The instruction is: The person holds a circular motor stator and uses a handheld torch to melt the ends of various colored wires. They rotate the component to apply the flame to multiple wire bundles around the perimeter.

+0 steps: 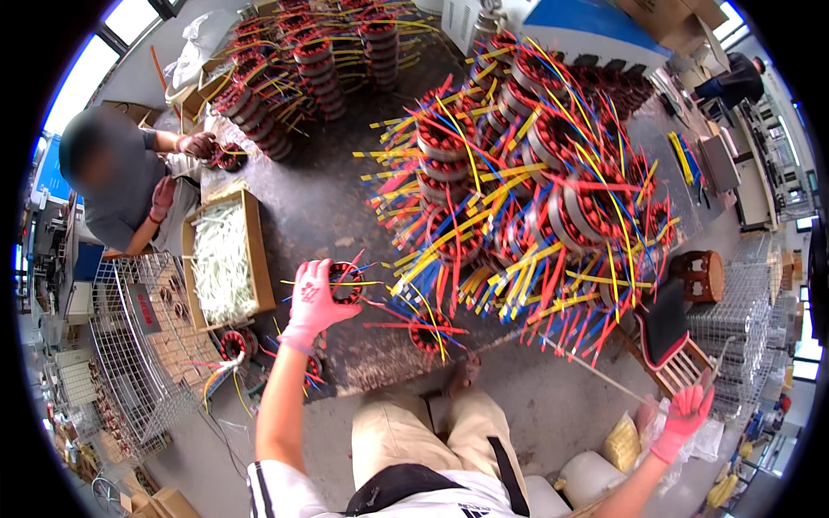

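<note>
My left hand (313, 302), in a pink glove, grips a ring-shaped motor stator (345, 283) with red windings and coloured leads, near the table's front edge. Out to the right, past the table, my gloved right hand (682, 421) is raised with its fingers closed. A thin whitish cord (596, 369) slants from the table edge down to that hand; where its far end is fixed is hidden. Another stator (429, 331) with red, yellow and blue leads lies flat to the right of my left hand.
Stacked stators (553, 164) with bristling leads crowd the table's right; more stacks (315, 73) stand at the back. A cardboard box (263, 289) of white sleeves sits left. A co-worker (129, 173) handles a stator at far left. A black-cushioned chair (663, 324) stands at right.
</note>
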`<state>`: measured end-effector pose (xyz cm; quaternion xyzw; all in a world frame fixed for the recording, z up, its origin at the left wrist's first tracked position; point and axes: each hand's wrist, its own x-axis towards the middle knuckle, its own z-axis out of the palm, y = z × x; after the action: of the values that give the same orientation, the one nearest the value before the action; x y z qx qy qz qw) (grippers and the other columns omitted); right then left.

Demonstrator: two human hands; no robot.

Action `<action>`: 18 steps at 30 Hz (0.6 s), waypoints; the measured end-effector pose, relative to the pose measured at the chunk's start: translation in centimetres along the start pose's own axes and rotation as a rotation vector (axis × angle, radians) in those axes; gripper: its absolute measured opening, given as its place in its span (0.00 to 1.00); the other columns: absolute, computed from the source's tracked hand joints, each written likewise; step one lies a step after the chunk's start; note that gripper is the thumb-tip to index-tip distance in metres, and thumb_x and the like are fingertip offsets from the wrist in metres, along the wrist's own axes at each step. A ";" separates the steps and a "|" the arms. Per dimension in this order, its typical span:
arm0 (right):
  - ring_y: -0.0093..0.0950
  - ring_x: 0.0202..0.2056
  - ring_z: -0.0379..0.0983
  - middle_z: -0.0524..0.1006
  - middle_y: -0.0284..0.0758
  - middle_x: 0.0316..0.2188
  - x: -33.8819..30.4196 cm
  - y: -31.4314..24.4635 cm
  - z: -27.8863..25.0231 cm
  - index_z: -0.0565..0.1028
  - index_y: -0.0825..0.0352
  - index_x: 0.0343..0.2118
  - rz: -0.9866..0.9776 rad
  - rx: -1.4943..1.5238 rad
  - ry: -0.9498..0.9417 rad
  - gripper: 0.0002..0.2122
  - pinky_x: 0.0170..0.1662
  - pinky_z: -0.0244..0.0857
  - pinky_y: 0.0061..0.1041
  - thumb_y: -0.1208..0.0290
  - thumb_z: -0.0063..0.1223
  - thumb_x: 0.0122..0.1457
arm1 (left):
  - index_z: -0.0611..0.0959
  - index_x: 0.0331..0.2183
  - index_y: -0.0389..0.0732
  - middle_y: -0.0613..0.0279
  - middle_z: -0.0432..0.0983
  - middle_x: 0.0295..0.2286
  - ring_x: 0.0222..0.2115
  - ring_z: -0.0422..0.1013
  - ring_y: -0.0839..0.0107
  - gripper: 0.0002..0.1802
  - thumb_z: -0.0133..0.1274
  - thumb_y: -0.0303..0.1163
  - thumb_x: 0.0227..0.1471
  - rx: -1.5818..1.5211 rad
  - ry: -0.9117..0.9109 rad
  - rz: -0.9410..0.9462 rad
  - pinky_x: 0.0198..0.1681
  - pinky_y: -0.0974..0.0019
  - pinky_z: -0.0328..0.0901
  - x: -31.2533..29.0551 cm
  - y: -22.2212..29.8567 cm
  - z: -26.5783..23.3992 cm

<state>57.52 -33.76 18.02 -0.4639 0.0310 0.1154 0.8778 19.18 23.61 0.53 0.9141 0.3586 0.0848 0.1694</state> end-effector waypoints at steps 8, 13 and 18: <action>0.14 0.16 0.45 0.51 0.22 0.14 2.2 0.5 -2.5 0.56 0.74 0.62 0.061 0.075 -0.188 0.24 0.19 0.44 0.16 0.64 0.37 0.68 | 0.68 0.50 0.35 0.47 0.68 0.44 0.49 0.63 0.46 0.54 0.72 0.47 0.20 -0.148 -0.084 0.219 0.60 0.47 0.53 -6.7 13.0 -0.7; 0.15 0.14 0.45 0.52 0.23 0.14 1.8 1.3 -5.3 0.57 0.75 0.61 0.106 0.147 -0.439 0.23 0.19 0.44 0.16 0.63 0.35 0.69 | 0.68 0.51 0.33 0.47 0.68 0.44 0.50 0.63 0.50 0.53 0.69 0.49 0.23 -0.067 -0.156 0.310 0.64 0.48 0.47 -4.9 14.4 5.8; 0.15 0.13 0.45 0.53 0.24 0.14 -1.3 4.6 -6.5 0.57 0.75 0.61 0.016 0.125 -0.375 0.23 0.18 0.44 0.17 0.64 0.36 0.69 | 0.68 0.52 0.30 0.46 0.67 0.47 0.52 0.64 0.53 0.54 0.68 0.51 0.26 -0.066 -0.139 0.372 0.65 0.48 0.45 -5.3 12.6 7.5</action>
<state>55.49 -36.81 10.85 -0.3786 -0.1223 0.2048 0.8943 25.29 9.47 -1.90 0.9621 0.1681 0.0629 0.2051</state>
